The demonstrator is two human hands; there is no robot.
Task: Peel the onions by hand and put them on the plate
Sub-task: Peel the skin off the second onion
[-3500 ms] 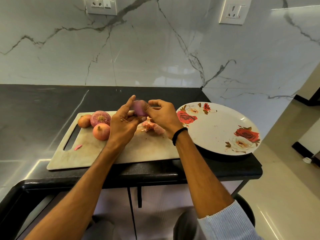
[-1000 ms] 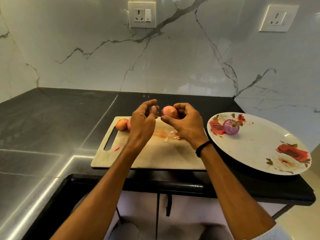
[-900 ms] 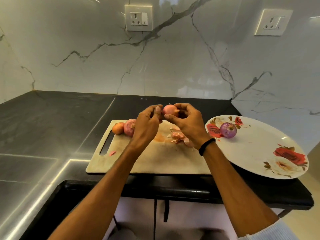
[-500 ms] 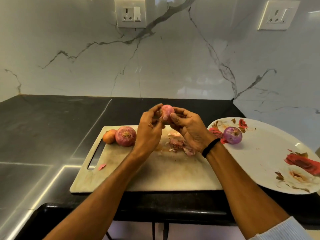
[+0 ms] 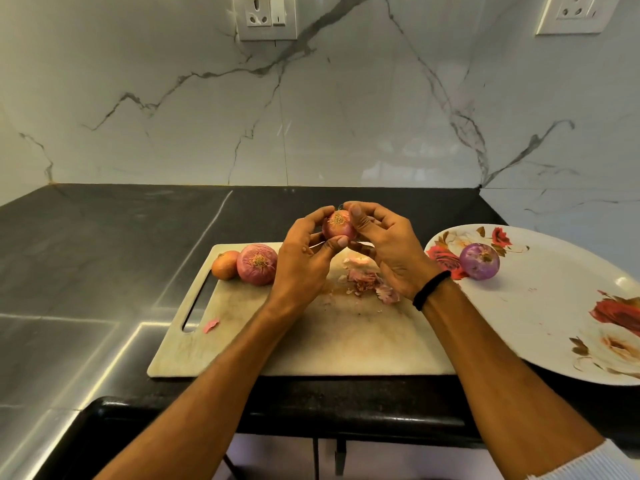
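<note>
Progress, I judge, is about a quarter: one onion peeled, three left. Black surface (image 5: 104,254) carries the cutting board (image 5: 311,341), with the floral plate (image 5: 540,323) just right of the board. Above the board's far edge, left hand (image 5: 301,261) and right hand (image 5: 391,251) both pinch a red onion (image 5: 337,226), root end up, skin on. A large red onion (image 5: 257,264) and small brown onion (image 5: 224,265) sit unpeeled at the board's far left corner. The peeled onion (image 5: 479,261) lies on the plate, and shed skins (image 5: 367,282) litter mid-board.

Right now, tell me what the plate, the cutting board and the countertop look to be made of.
Plate: glossy white with printed roses and a bright glint; melamine or glazed ceramic, cannot tell which.
Cutting board: pale, matte, stained; probably plastic, perhaps stone.
Countertop: dark, polished, mirroring light streaks; likely stone.
</note>
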